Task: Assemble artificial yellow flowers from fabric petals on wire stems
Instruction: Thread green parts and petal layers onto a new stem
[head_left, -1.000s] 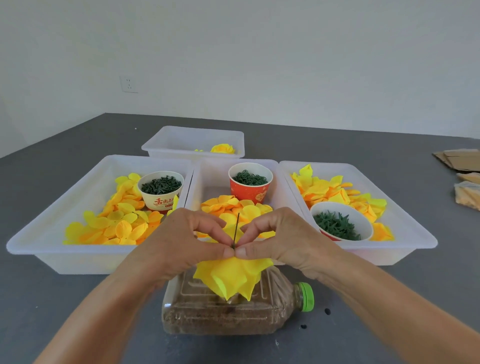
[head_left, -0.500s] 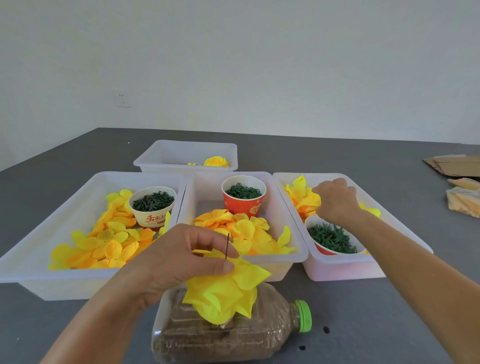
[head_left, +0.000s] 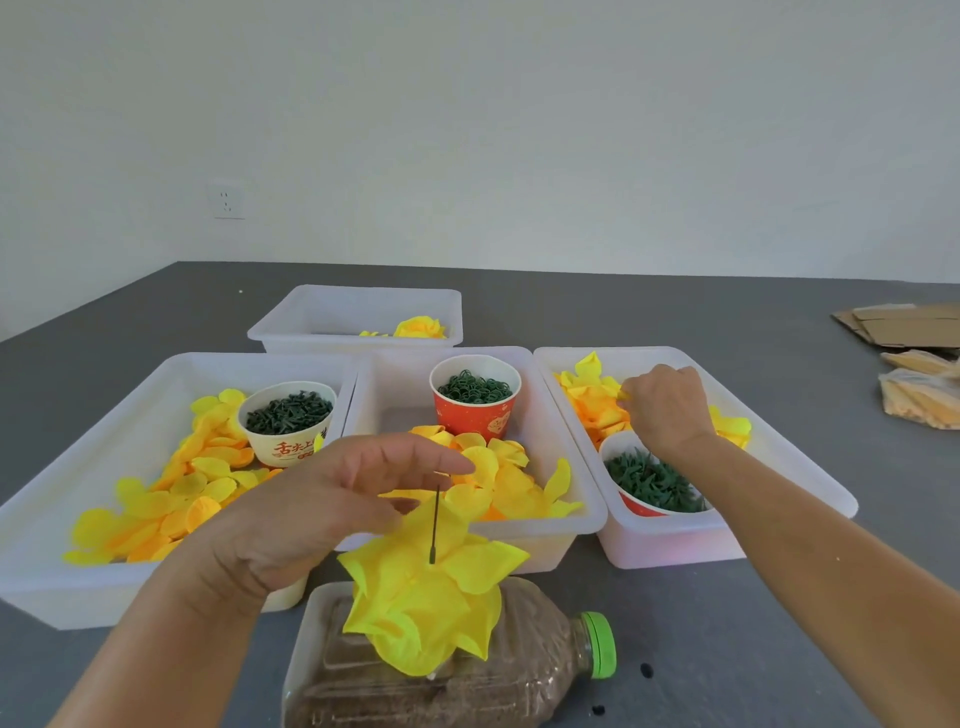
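Observation:
A half-built yellow flower (head_left: 431, 608) of stacked fabric petals sits on a thin dark wire stem (head_left: 435, 525). The stem stands up from a sand-filled plastic bottle (head_left: 498, 686) lying on its side. My left hand (head_left: 322, 509) hovers just left of the stem with relaxed, straight fingers, and its thumb is close to the top petals. My right hand (head_left: 667, 410) reaches into the right tray (head_left: 789, 478) with curled fingertips pinching a yellow petal (head_left: 623, 395) from the pile there.
Loose petals fill the left tray (head_left: 93, 415) and the middle tray (head_left: 587, 514). A back tray (head_left: 353, 299) holds a finished flower. Three cups of green parts stand in the trays: white (head_left: 288, 415), red (head_left: 475, 395) and one by my right wrist (head_left: 654, 486). Cardboard (head_left: 904, 325) lies far right.
My right hand left the stem and reached into the right tray's petals. My left hand let go of its pinch at the stem and opened. The view tilted up.

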